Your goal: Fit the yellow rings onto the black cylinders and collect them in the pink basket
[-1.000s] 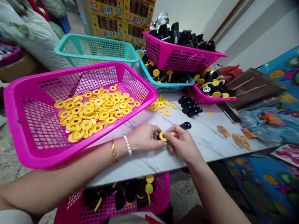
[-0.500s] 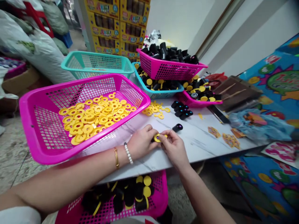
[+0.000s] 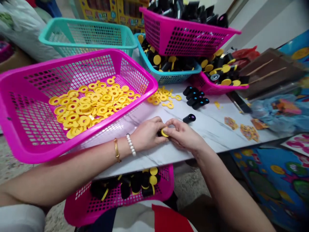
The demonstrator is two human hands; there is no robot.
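Observation:
My left hand [image 3: 151, 132] is closed around a small black cylinder, mostly hidden by the fingers. A yellow ring cap [image 3: 164, 132] sits at the cylinder's end, and my right hand [image 3: 182, 133] pinches it with thumb and fingers. Just beyond my right hand a black cylinder [image 3: 189, 118] with a purple dot lies on its side on the white marbled table [image 3: 205, 132]. Farther back is a cluster of black cylinders [image 3: 196, 97] with blue and purple dots. Loose yellow ring caps [image 3: 164, 96] with tabs lie beside them.
A pink basket [image 3: 26, 151] of yellow caps stands at the left, with a teal basket [image 3: 87, 24] behind it. At the back, a pink basket [image 3: 188, 38] of black cylinders rests above a blue basket [image 3: 169, 77]. Another pink basket [image 3: 82, 212] sits below the table edge.
The view has tilted down and come closer. My right hand has turned over the yellow cap, covering more of it; the purple centre no longer shows.

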